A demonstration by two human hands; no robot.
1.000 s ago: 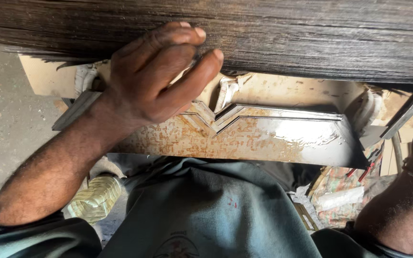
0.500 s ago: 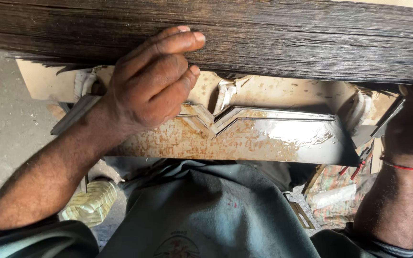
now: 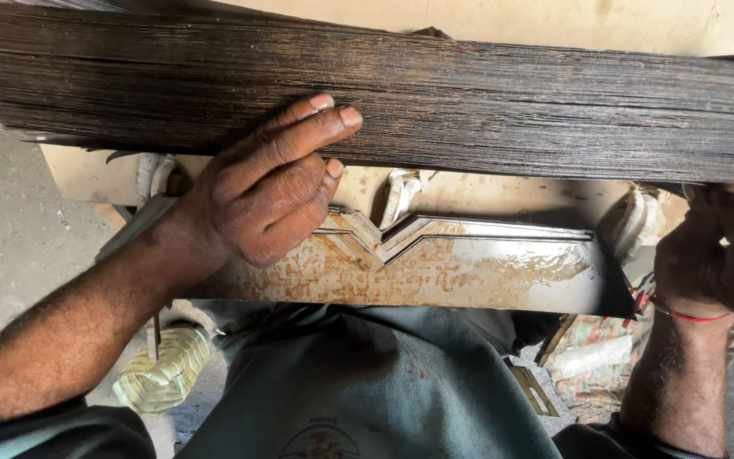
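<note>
Left hand (image 3: 269, 200) pressed flat, fingers together, against the edge of a thick dark sheet stack (image 3: 469, 102), right hand (image 3: 724, 255) curled under its far end, notched metal plate (image 3: 435, 272) just below both.

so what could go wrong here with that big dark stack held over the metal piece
The stack of thin dark sheets is long, and the left hand only presses its edge face, so sheets could fan out or slide. The right hand grips the far end from below; fingers could get pinched. The metal plate beneath has a pointed corner close to that wrist.
</note>
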